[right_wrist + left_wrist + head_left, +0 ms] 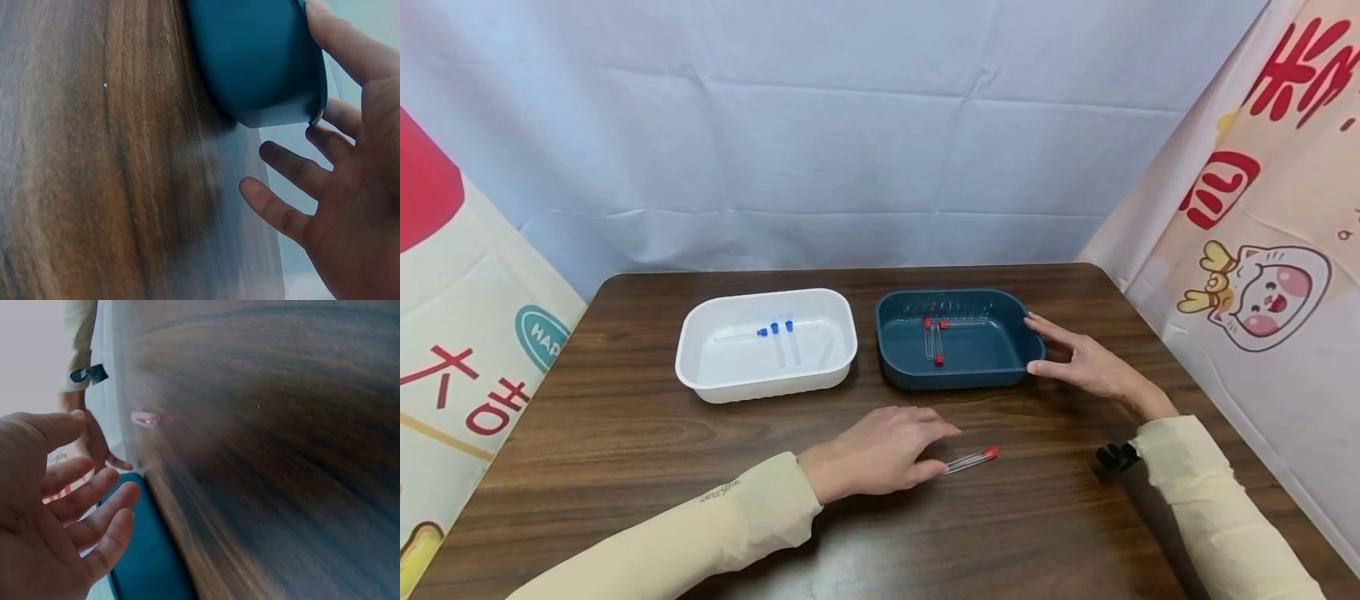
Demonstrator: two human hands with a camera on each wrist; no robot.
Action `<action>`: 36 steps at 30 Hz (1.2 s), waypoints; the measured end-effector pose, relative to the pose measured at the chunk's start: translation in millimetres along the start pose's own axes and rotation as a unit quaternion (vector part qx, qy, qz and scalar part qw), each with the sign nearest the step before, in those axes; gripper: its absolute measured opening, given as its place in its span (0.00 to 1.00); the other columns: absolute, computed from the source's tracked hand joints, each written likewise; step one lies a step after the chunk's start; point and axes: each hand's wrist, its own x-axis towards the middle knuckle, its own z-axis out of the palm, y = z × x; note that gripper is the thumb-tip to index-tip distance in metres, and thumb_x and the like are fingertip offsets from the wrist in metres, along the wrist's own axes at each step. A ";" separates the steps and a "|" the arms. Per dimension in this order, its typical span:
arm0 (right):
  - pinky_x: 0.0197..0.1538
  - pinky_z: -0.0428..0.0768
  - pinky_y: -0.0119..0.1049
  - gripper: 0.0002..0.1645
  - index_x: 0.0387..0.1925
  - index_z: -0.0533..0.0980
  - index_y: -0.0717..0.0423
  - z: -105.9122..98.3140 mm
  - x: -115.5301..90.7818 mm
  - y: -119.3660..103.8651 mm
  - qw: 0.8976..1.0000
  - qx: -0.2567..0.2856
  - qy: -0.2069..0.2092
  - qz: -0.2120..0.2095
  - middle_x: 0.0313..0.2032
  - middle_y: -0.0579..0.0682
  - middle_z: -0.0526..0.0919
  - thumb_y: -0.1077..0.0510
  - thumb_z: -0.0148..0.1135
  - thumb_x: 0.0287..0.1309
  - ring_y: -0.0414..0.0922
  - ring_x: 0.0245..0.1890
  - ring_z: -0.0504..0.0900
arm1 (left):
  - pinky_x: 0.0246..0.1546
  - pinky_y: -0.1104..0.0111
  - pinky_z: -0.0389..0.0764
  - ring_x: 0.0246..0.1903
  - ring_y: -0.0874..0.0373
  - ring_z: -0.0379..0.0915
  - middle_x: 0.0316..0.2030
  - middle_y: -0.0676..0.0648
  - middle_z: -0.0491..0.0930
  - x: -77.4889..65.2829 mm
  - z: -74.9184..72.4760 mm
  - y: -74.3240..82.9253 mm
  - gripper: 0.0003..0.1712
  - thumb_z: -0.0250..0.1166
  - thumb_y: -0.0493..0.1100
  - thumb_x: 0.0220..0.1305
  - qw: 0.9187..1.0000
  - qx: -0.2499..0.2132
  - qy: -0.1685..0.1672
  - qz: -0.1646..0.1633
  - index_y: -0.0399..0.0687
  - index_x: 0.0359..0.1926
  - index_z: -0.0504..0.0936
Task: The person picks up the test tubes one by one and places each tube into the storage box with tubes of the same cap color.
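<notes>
On the table in front of the dark teal basin [958,381] lies a clear tube with a red cap [991,452]; whether a second lies against it I cannot tell. My left hand [887,450] hovers at the tube's clear end, fingers loosely bent; in the left wrist view that hand [56,506] holds nothing. At the basin's right end, my right hand [1086,360] touches the rim with thumb and fingers spread. The right wrist view shows its thumb [340,37] on the rim and the other fingers extended. Red-capped tubes [962,324] lie inside the basin.
Left of the teal basin stands a white basin [767,388] holding blue-capped tubes [779,346]. Both basins rest on a brown wooden table [895,542]. White cloth [850,167] hangs behind it, and printed cloths [1255,250] hang at the sides.
</notes>
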 end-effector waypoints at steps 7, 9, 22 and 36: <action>0.67 0.68 0.64 0.47 0.82 0.54 0.51 -0.5 -0.3 0.3 1.000 -0.008 0.000 0.000 0.81 0.54 0.49 0.49 0.66 0.71 0.66 0.74 0.61 | 0.55 0.66 0.80 0.55 0.63 0.78 0.59 0.54 0.81 10.4 9.6 5.9 0.24 0.66 0.53 0.73 1.000 0.015 -0.003 -0.024 0.54 0.66 0.81; 0.67 0.68 0.63 0.48 0.82 0.54 0.51 -0.8 -0.2 0.2 1.000 -0.009 0.000 0.001 0.81 0.55 0.49 0.49 0.66 0.71 0.66 0.74 0.61 | 0.52 0.66 0.81 0.53 0.64 0.79 0.57 0.55 0.82 13.8 12.3 7.4 0.23 0.67 0.53 0.72 0.999 0.019 -0.003 -0.030 0.54 0.65 0.82; 0.67 0.67 0.64 0.47 0.82 0.53 0.52 -0.3 -0.5 0.0 1.000 -0.009 -0.001 0.001 0.81 0.55 0.49 0.49 0.66 0.71 0.66 0.74 0.60 | 0.39 0.66 0.82 0.41 0.63 0.81 0.48 0.55 0.84 35.8 26.2 16.3 0.18 0.70 0.52 0.69 0.998 0.027 -0.003 -0.049 0.54 0.57 0.86; 0.67 0.68 0.62 0.48 0.82 0.53 0.51 -1.2 0.5 0.3 1.000 0.006 -0.006 0.011 0.82 0.55 0.48 0.49 0.66 0.71 0.66 0.74 0.61 | 0.31 0.72 0.77 0.30 0.68 0.72 0.34 0.58 0.81 41.4 32.7 12.9 0.08 0.73 0.49 0.68 0.999 0.001 0.000 -0.050 0.54 0.44 0.89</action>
